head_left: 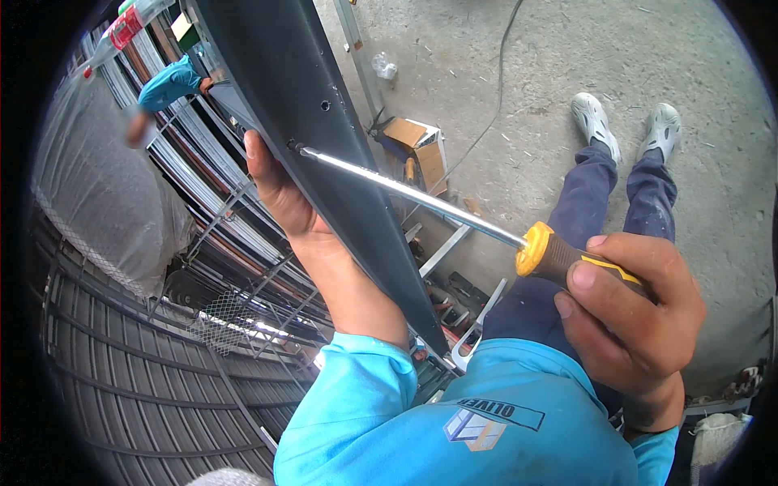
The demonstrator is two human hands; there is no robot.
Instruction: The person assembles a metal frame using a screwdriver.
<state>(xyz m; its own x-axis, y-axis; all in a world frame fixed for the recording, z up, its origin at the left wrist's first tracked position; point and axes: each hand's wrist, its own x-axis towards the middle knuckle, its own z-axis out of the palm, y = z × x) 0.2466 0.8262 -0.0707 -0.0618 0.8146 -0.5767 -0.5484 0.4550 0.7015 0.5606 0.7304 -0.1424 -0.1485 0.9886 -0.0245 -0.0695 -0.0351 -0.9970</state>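
Observation:
A long dark metal profile [336, 162] runs from the top of the view down to the lower middle, with several small holes in its face. My left hand [288, 198] is behind its left edge, fingers wrapped against it. In my right hand [640, 300] is a screwdriver [421, 197] with a yellow and brown handle and a long steel shaft. The shaft's tip is at a hole in the profile near my left fingertips; whether it sits inside the hole or just against it is hard to tell.
A co-worker's blue sleeve [170, 85] and hand show at the upper left, near a plastic bottle [126, 32]. Long profiles [190, 162] lie on a rack at left. An open cardboard box [417, 150], a ladder-like frame [446, 251] and a cable [498, 89] are on the floor.

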